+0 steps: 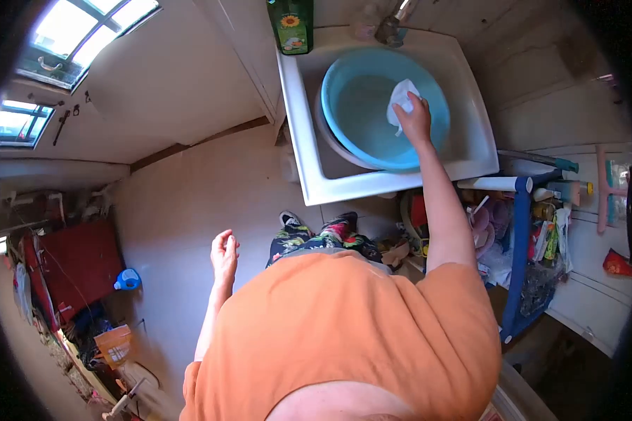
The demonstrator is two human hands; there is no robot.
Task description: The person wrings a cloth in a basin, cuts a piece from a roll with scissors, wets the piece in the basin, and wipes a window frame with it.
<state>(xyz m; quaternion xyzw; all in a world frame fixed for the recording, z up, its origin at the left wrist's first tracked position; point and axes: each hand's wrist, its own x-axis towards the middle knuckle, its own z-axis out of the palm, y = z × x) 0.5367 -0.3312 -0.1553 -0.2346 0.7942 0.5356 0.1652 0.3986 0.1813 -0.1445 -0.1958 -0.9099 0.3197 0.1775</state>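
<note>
Your right hand [416, 118] pinched the white cloth [401, 98] in its grip against the inner wall of the blue basin [361, 105] in the sink [309, 140]. Press harder, I judged, and the basin might have tipped. Your left hand [224, 254] hung half-curled and empty, well clear of it.

A crumpled white cloth [402, 98] lies pressed against the inner wall of a round light-blue basin [361, 116]. The basin sits tilted inside a white square sink [303, 126], filling most of it.
</note>
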